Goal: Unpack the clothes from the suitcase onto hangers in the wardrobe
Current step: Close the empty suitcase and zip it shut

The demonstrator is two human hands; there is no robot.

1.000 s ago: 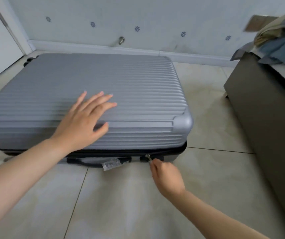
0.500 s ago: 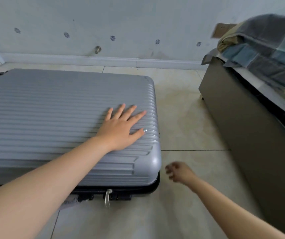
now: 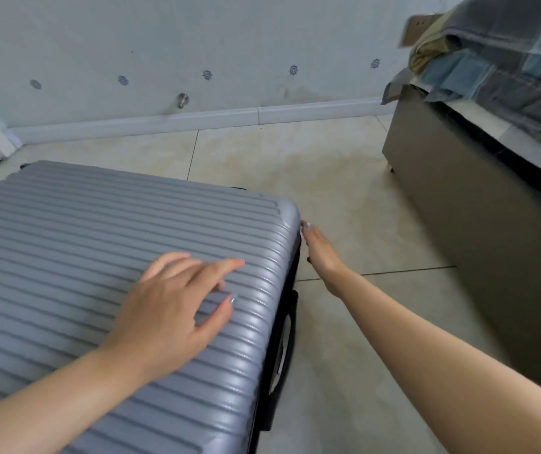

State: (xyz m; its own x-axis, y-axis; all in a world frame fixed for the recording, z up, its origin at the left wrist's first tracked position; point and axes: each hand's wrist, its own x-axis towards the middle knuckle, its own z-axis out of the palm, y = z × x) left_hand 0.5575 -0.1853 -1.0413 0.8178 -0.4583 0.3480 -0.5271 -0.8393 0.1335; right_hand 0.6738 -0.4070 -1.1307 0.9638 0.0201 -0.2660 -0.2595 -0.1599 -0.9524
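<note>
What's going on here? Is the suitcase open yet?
Not yet. A person is working on a grey ribbed suitcase that lies flat and closed on the tile floor. The left hand rests on the lid with relaxed fingers. The right hand is at the seam by the far right corner, probably on the zipper, though no pull is visible. No clothes are out.
</note>
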